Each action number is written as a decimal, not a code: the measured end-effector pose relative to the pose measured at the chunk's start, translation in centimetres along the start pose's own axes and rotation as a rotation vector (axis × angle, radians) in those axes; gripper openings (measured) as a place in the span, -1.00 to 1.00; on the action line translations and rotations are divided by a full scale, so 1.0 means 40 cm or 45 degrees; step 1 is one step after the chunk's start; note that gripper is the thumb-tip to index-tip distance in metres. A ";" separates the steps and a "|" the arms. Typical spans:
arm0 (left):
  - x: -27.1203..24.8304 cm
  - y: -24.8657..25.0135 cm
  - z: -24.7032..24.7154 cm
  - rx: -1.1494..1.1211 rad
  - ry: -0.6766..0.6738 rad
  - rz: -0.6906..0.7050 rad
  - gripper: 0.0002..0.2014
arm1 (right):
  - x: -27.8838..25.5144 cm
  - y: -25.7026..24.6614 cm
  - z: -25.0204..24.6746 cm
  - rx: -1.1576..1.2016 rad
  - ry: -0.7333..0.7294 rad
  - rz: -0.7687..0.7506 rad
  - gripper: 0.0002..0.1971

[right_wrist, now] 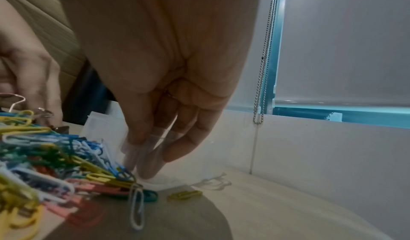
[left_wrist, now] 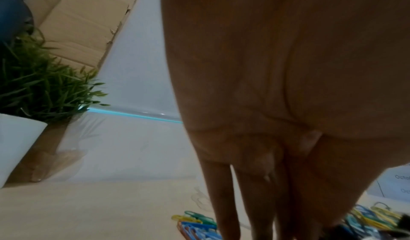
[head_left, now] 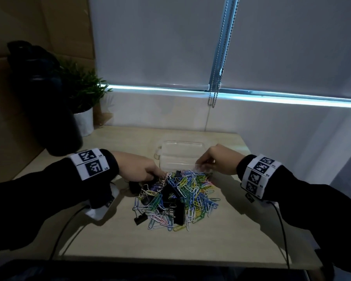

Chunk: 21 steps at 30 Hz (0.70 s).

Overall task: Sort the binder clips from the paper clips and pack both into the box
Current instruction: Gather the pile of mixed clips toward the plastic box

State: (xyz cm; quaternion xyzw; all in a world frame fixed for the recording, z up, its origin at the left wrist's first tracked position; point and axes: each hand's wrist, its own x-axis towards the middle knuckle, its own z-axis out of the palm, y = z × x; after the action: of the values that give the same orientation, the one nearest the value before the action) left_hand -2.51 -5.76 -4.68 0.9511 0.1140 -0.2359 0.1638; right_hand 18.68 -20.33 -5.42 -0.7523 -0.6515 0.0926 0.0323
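Black sleeves with white coded wristbands frame the near edge of a pale wooden table (head_left: 241, 236), one arm coming in from each side. Between them, at the table's middle, lies a heap of coloured paper clips (head_left: 193, 191) with black binder clips (head_left: 178, 212) mixed through it; one small binder clip sits at the heap's near left edge. At the heap's far left side the left hand (head_left: 139, 166) reaches down with its fingers curled onto a black binder clip, though whether they truly grip it is unclear; the left wrist view shows only fingers pointing down toward the clips. At the heap's far right side the right hand (head_left: 217, 159) pinches a thin sheet of clear plastic (right_wrist: 155, 158) between thumb and fingers, just above the clips. Just behind the heap, between the two hands, stands a clear plastic box (head_left: 179, 153). Farther back on the left stand a dark bottle (head_left: 47, 102) and a potted plant (head_left: 83, 98) in a white pot. Beyond, lowered window blinds (head_left: 156, 43) hang with a bead chain (head_left: 221, 57).
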 end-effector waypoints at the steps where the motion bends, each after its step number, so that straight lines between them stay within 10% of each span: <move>1: -0.004 0.001 -0.002 0.003 0.045 -0.004 -0.58 | -0.005 0.002 -0.001 -0.014 -0.004 -0.007 -0.75; 6: -0.035 -0.027 -0.019 0.058 0.422 -0.049 -0.71 | -0.055 -0.009 -0.013 -0.015 0.356 -0.092 -0.76; 9: -0.061 -0.064 -0.034 0.108 0.513 -0.176 -0.70 | -0.097 -0.052 -0.009 0.062 0.224 -0.166 -0.65; 14: -0.050 -0.085 -0.022 0.108 0.267 -0.275 -0.43 | -0.120 -0.095 0.040 -0.015 -0.245 -0.118 0.10; 21: -0.011 -0.051 0.015 0.111 0.051 -0.284 -0.30 | -0.108 -0.101 0.055 -0.083 -0.119 -0.062 -0.25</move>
State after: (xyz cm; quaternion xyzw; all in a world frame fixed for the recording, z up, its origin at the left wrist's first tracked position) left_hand -3.73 -4.17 -5.50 0.9432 0.2120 -0.2385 0.0928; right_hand 13.77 -24.15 -6.47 -0.7319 -0.6729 0.1055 -0.0204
